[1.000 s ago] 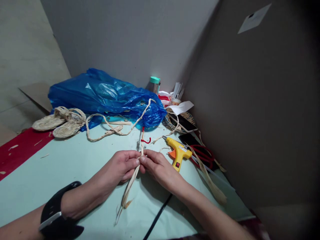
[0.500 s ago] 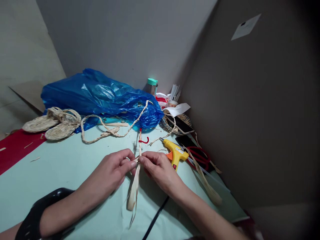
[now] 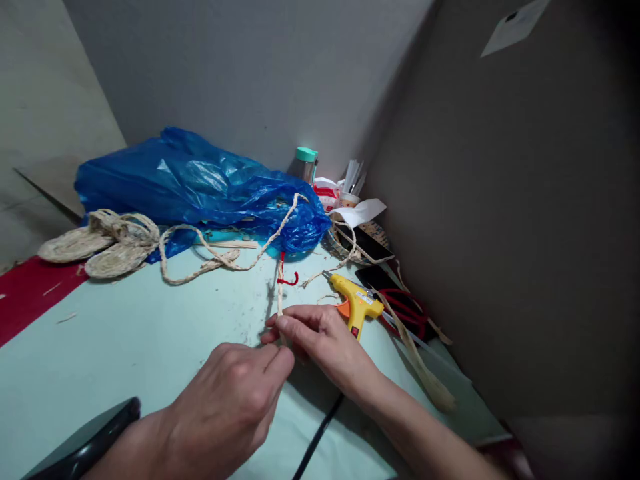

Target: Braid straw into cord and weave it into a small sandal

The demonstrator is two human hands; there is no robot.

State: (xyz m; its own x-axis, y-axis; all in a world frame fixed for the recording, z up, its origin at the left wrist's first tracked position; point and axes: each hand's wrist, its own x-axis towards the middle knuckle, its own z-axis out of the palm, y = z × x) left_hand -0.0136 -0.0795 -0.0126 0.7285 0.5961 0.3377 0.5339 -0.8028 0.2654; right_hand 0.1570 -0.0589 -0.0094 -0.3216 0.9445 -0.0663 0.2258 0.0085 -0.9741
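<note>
A pale straw cord [image 3: 280, 297] runs toward me from beside the blue bag, with a red pipe-cleaner-like tie [image 3: 289, 281] around its upper part. My right hand [image 3: 323, 333] pinches this cord between thumb and fingers. Just below and to the left, my left hand [image 3: 243, 393] is closed in a fist around its lower end. The loose straw ends are hidden behind that fist. To the right of my right hand lies a yellow glue gun [image 3: 357, 301] with an orange trigger.
A blue plastic bag [image 3: 200, 180] lies along the back wall. Woven straw slippers [image 3: 117, 253] and a long straw rope [image 3: 200, 268] lie at left. Red-handled scissors [image 3: 406, 312], a phone [image 3: 363, 241], a loose husk strip [image 3: 425, 373] and a green-lidded bottle [image 3: 305, 163] are toward the right.
My left hand has moved down and toward me and closed into a fist over the straw ends that hung visible before. The right hand keeps its pinch on the cord.
</note>
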